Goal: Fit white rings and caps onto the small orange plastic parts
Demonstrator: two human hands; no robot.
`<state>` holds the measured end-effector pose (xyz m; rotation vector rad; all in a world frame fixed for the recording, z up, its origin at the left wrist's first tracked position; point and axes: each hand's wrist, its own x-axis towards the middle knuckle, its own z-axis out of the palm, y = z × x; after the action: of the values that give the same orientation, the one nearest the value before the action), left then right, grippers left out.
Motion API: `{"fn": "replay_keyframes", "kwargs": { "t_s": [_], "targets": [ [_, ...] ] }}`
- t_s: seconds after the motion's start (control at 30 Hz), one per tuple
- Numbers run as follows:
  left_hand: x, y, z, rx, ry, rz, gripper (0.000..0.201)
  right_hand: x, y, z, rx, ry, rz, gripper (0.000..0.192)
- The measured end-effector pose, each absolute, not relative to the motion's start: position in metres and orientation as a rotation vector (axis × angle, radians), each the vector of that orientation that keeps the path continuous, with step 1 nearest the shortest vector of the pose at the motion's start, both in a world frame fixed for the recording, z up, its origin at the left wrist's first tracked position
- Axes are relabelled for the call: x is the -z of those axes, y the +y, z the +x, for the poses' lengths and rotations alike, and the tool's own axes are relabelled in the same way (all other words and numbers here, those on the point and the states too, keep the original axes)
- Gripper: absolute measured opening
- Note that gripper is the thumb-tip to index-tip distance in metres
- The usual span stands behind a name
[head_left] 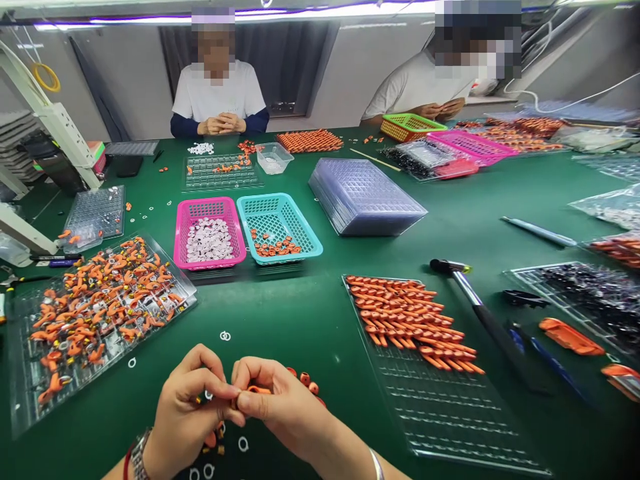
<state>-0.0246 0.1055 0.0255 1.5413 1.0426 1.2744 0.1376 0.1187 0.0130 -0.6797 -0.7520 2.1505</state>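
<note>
My left hand (193, 407) and my right hand (275, 403) meet above the green table near its front edge. Thumb and fingers of both are pinched on a small orange plastic part (257, 389), mostly hidden by the fingertips. Just behind my right hand lie several small orange caps (306, 379). Under and around my left hand are white rings (243, 444) and a few orange pieces with brass-coloured bits (221, 449). More white rings (225, 336) lie on the table beyond my hands.
On the left stands a clear tray heaped with orange parts (107, 300). Ahead are a pink basket (179, 233), a turquoise basket (313, 243) and stacked clear trays (367, 197). At right lie a tray of orange levers (450, 413) and a hammer (470, 300). Two people sit opposite.
</note>
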Motion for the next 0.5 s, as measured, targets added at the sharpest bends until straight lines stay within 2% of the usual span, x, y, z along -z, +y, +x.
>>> {"fn": "replay_keyframes", "kwargs": {
  "t_s": [0.3,0.4,0.5],
  "targets": [
    [-0.024,0.114,-0.024,-1.337,0.994,1.275,0.013,-0.024,0.116,0.140,-1.867,-0.965,-0.813,0.024],
    [-0.024,0.113,-0.024,-1.329,0.967,1.318,0.012,-0.025,0.114,0.142,-1.646,-1.196,-0.913,0.012],
    [-0.023,0.113,-0.025,-1.340,0.954,1.395,0.012,-0.027,0.113,0.143,-1.356,-1.426,-1.007,0.008]
  ]
}}
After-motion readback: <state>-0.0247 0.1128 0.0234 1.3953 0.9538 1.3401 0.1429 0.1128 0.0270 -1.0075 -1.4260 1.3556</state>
